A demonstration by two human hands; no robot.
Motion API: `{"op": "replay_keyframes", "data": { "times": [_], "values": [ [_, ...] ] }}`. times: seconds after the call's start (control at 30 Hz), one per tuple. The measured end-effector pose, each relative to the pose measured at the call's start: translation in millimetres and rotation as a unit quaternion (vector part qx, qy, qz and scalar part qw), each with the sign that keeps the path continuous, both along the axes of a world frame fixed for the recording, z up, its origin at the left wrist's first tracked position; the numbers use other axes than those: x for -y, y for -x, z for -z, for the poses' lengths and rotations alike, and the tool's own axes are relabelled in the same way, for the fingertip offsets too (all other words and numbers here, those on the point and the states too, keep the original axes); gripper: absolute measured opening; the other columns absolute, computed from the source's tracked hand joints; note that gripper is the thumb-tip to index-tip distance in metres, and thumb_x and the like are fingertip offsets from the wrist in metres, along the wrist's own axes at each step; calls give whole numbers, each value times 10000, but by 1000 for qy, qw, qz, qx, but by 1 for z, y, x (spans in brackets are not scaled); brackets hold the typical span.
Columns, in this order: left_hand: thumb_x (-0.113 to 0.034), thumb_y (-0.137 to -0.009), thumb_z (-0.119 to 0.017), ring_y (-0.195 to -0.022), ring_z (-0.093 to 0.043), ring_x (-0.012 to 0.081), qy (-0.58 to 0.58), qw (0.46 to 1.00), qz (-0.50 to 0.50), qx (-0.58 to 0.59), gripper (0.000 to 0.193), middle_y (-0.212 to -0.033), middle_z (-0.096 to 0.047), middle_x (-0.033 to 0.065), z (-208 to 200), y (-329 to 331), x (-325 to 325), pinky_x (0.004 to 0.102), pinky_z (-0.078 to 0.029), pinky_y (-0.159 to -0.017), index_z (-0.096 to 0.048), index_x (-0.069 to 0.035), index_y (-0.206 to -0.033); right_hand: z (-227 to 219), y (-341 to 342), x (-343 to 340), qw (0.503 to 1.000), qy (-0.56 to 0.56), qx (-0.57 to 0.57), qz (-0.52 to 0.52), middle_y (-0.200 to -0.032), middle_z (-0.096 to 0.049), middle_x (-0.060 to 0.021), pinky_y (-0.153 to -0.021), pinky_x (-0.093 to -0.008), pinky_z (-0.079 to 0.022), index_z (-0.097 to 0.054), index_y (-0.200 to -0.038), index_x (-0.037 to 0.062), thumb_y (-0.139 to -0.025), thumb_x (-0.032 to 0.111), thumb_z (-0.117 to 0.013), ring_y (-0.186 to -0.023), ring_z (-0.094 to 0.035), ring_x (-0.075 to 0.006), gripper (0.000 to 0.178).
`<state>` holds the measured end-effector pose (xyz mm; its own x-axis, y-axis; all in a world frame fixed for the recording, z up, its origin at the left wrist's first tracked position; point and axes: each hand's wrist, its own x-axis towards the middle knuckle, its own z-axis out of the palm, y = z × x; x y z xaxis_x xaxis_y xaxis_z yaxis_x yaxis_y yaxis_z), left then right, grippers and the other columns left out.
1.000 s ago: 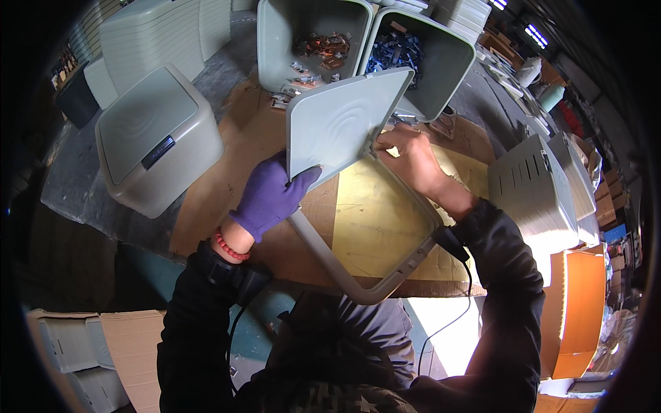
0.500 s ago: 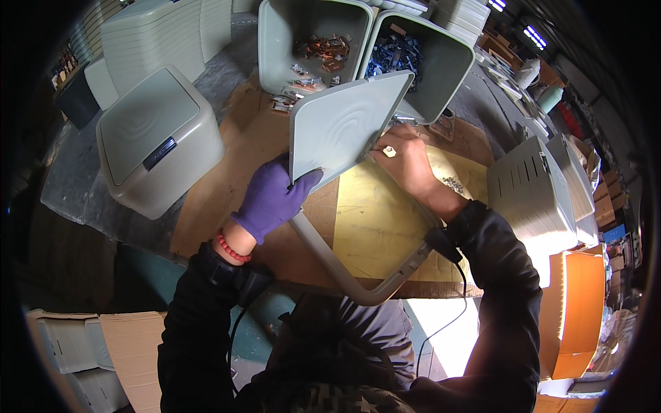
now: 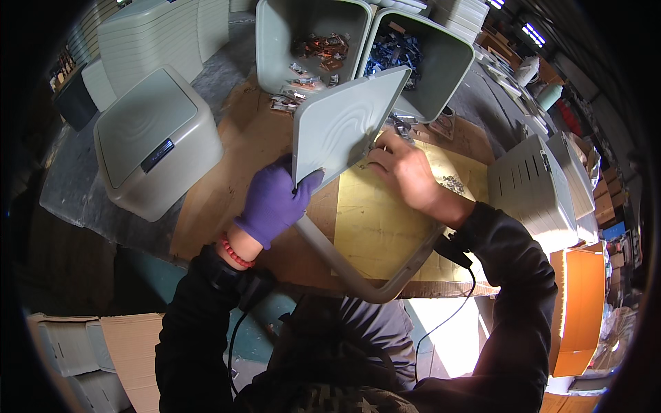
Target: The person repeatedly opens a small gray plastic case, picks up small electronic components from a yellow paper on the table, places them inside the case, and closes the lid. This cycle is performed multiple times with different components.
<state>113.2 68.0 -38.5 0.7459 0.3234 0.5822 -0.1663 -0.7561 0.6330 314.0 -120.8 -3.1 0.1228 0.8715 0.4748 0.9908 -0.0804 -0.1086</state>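
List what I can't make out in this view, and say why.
Head view:
- Anything between the right hand's fingertips: too small and shadowed.
- Part of the gray frame's right side: hidden by that hand and wrist.
- Lower left corner of the bin with blue parts: hidden behind the raised lid.
- Small metal bits: too small to tell their shape.
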Motion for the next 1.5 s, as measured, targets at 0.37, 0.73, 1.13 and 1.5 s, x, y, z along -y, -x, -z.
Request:
{"op": "replay_keyframes", "data": {
  "times": [0.37, 0.73, 1.13, 1.5],
  "values": [
    [-202, -957, -699, -784, -703, 365, 10, 1000, 1, -13, 239, -930, -727, 197, -2, 0, 1, 400, -540, -679, -707, -1, -1086, 17, -3, -22, 991, 111, -64, 36, -951, -623, -157, -744, -427, -531, -645, -938, 9, -811, 45, -710, -844, -661, -355, 147],
    [-195, -953, -703, -757, -710, 351, 9, 1000, 16, -8, 235, -885, -726, 202, -3, 0, -1, 384, -533, -655, -712, 16, -1055, -28, -19, 16, 916, 2, -386, 107, -835, -748, -64, -685, -255, -530, -747, -986, -16, -842, 28, -766, -753, -663, -81, 152],
    [-249, -949, -707, -803, -703, 367, 40, 998, 24, -45, 296, -915, -722, 209, -2, 1, -4, 403, -539, -686, -686, 20, -1072, 3, -27, 0, 957, -55, -274, 74, -856, -723, -32, -648, -270, -490, -778, -893, 51, -827, 93, -783, -690, -588, -98, 78],
    [-276, -944, -707, -856, -705, 404, 43, 998, 22, -47, 315, -966, -727, 207, -3, 1, -3, 420, -559, -712, -682, -5, -1104, 11, -29, -5, 994, -104, 8, 23, -943, -640, -101, -798, -410, -533, -741, -843, 39, -749, 56, -759, -939, -601, -316, 97]
  ]
}}
